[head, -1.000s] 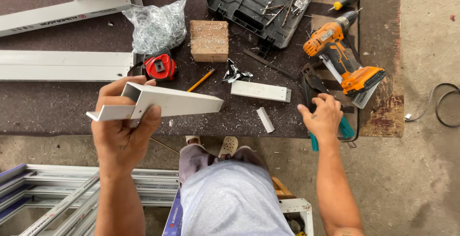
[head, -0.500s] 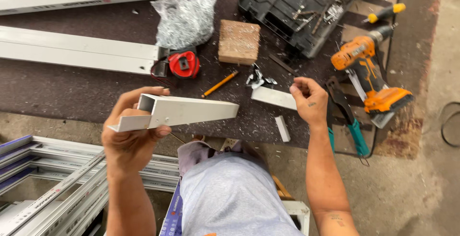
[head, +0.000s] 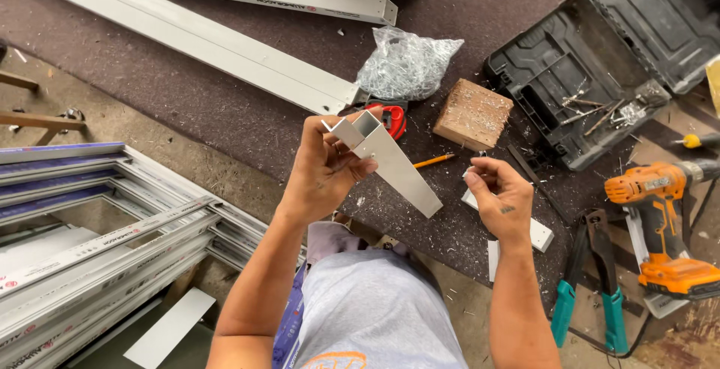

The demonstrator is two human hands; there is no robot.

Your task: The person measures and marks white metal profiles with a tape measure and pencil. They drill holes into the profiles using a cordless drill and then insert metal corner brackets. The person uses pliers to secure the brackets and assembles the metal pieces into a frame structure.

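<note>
My left hand [head: 322,170] is raised over the dark mat [head: 187,106] and grips a short white aluminium profile [head: 397,168] by its upper end. The hollow end points up and the rest slants down to the right. My right hand [head: 499,200] hovers just right of the profile's lower end, thumb and fingertips pinched together on what looks like a small metal piece, too small to identify. A short white offcut [head: 541,235] lies on the mat, partly hidden under that hand.
Two long white profiles [head: 225,50] lie across the mat's far side. A clear bag of screws [head: 405,65], red tape measure [head: 395,119], wood block [head: 472,114] and pencil [head: 433,161] sit mid-mat. At right are a black tool case [head: 600,61], orange drill [head: 660,219] and teal-handled pliers [head: 600,301]. Window frames [head: 97,241] are stacked at left.
My left hand has tilted the profile from roughly level to slanting down-right. My right hand has come off the mat by the pliers and offcut and now hangs pinched beside the profile.
</note>
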